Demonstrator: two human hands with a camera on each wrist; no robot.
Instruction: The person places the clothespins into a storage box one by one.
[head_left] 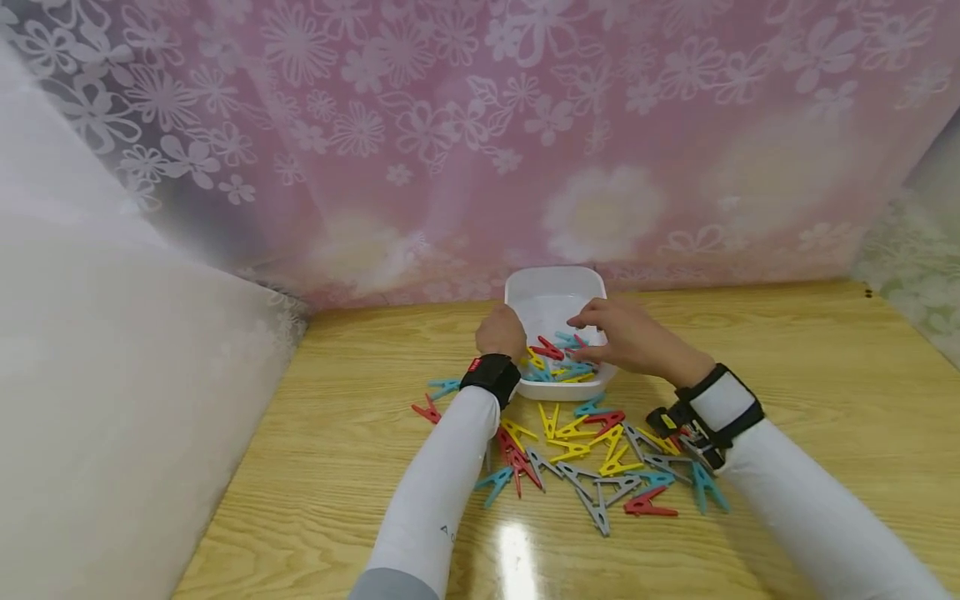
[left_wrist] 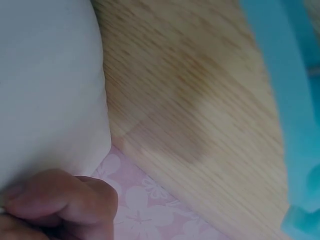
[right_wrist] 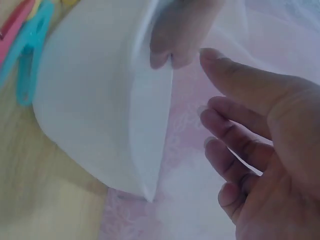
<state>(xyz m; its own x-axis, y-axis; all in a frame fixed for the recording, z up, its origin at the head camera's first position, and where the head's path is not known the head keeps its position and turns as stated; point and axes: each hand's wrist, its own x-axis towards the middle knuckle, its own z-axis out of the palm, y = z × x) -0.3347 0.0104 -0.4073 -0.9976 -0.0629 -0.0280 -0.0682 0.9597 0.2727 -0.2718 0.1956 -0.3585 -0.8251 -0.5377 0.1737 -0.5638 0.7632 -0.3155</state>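
Observation:
A white plastic tub [head_left: 562, 392] stands at the back of the table, with several red, yellow, blue and grey clothespins [head_left: 551, 352] lying inside its near end. My left hand [head_left: 501, 332] grips the tub's left rim; in the left wrist view its fingers [left_wrist: 75, 200] curl at the white edge. Over the tub's right side reaches my right hand [head_left: 637, 337], thumb and fingers spread apart. Nothing shows between them in the right wrist view, where the hand [right_wrist: 270, 135] is beside the tub's rim.
Many loose clothespins [head_left: 570, 450] lie spread on the wooden table [head_left: 337, 500] in front of the tub, between and under my forearms. One blue clothespin [head_left: 444, 387] is left of my left wrist. A pink flowered curtain [head_left: 450, 208] hangs right behind the tub.

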